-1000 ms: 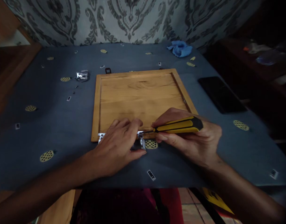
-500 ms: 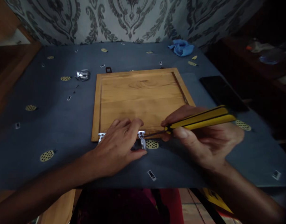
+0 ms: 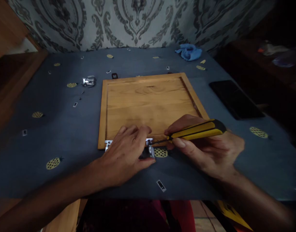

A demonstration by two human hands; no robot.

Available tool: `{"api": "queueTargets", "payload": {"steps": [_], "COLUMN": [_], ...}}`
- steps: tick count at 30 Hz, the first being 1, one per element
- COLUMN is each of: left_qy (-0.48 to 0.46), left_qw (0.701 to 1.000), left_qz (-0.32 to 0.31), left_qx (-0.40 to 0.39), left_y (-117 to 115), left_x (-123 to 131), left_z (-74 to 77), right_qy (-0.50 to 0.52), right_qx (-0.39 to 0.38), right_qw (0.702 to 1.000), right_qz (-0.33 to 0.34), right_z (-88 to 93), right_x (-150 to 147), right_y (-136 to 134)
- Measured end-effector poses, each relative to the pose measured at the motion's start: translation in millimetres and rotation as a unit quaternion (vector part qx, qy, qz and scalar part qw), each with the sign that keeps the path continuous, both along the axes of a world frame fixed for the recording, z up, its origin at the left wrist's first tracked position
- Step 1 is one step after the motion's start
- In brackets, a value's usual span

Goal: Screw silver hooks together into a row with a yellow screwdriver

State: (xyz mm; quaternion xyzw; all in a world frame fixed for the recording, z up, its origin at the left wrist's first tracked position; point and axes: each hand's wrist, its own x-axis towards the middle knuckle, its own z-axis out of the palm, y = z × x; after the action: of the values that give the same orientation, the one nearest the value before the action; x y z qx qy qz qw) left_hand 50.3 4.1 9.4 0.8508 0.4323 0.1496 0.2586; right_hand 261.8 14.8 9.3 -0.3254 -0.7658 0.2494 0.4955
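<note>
A wooden framed panel (image 3: 148, 106) lies flat on the cloth-covered table. At its front edge sits a shiny metal fitting (image 3: 151, 151), with another bright metal plate (image 3: 108, 142) showing left of my hand; whether they are one piece is hidden. My left hand (image 3: 127, 151) presses over this spot, fingers bent on the frame, thumb against the fitting's lower end. My right hand (image 3: 208, 151) grips a yellow-and-black screwdriver (image 3: 196, 130), held nearly level and slanting down to the left. Its thin shaft reaches the right end of the fitting, by a screw hole.
Loose shiny metal pieces (image 3: 89, 81) and tiny dark screws (image 3: 80, 98) lie left of the panel. A black phone (image 3: 236, 99) rests to the right. A crumpled blue cloth (image 3: 189, 52) is at the back right. Behind the table hangs a patterned curtain (image 3: 135, 22).
The screwdriver's handle has turned and its rear end has swung left, with my right hand shifting slightly left. My left hand stays on the fitting. The whole view has shifted a little.
</note>
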Motion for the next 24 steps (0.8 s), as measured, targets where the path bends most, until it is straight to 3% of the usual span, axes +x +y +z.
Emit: {"api": "queueTargets", "payload": {"steps": [12, 19, 24], "left_qy": [0.003, 0.002, 0.007], "left_qw": [1.0, 1.0, 1.0], "left_qz": [-0.001, -0.007, -0.003], "left_qx": [0.003, -0.003, 0.016], "left_y": [0.2, 1.1, 1.8], "left_x": [1.1, 1.2, 1.9], "left_z": [1.5, 3.1, 1.1], "right_qy": [-0.022, -0.006, -0.001], "right_qx": [0.012, 0.004, 0.004], "right_qw": [1.0, 0.996, 0.997], "right_qz": [0.006, 0.093, 0.075], "right_z": [-0.5, 9.0, 6.9], "right_x": [0.7, -3.3, -3.0], "right_y": [0.9, 4.3, 2.5]}}
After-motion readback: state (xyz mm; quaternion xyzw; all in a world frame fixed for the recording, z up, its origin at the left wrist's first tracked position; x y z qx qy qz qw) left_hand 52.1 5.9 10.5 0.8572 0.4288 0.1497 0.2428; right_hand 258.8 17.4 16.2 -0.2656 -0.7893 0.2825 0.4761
